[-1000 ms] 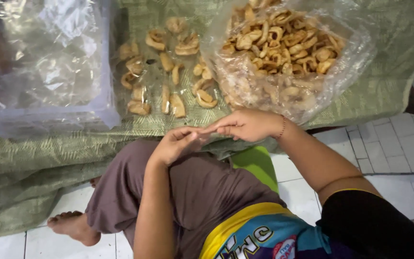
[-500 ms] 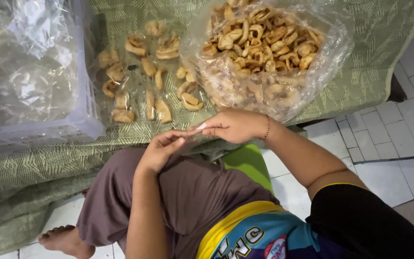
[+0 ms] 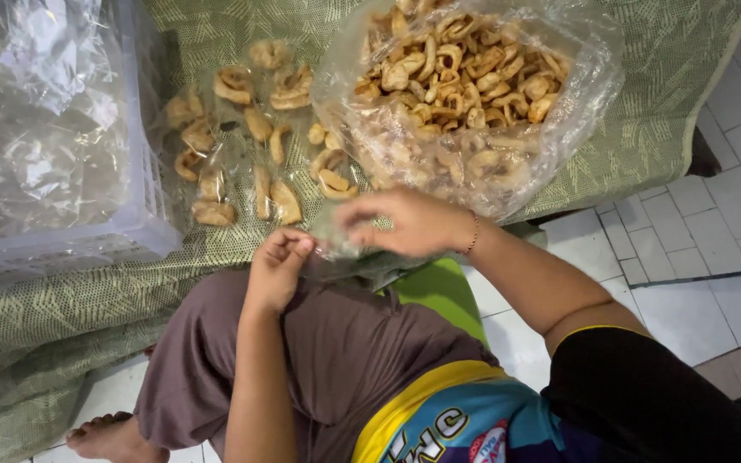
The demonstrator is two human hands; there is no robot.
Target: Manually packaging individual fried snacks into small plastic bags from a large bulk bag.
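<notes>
Light: soft, even, overhead, moderately bright | Glare: white sheen glinting off the clear plastic bags [image 3: 36, 129] and the big cracker bag [image 3: 473, 94] | Shadows: faint, pooling under the table edge | Blur: right hand [image 3: 409, 225] smearing slightly | Edges: wide-angle bending mildly

Home snack-packing spot: tiled floor [image 3: 731, 197], bagged crackers [image 3: 465, 77].

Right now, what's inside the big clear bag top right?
The big clear bag holds curled golden fried crackers, piled to its open mouth. The lower layers blur behind crinkled plastic; its bottom is hidden.
</notes>
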